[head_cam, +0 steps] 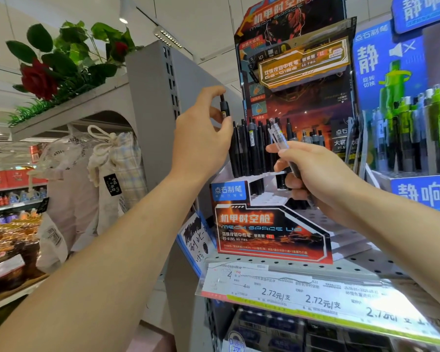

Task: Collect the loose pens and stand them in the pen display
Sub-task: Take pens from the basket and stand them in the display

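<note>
The left hand [201, 130] pinches a black pen [224, 107] by its top, just above the back-left row of the display [269, 224]; the palm hides the pen's lower end. The right hand [318, 174], in front of the display, curls its fingers [277, 148] round a bundle of pens [280, 138]; their count is hidden by the fist.

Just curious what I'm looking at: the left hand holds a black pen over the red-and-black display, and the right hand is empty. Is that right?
Not quite. The left hand does pinch a black pen above the red-and-black display, but the right hand is not empty: it grips a clear pen. The head view shows this.
</note>
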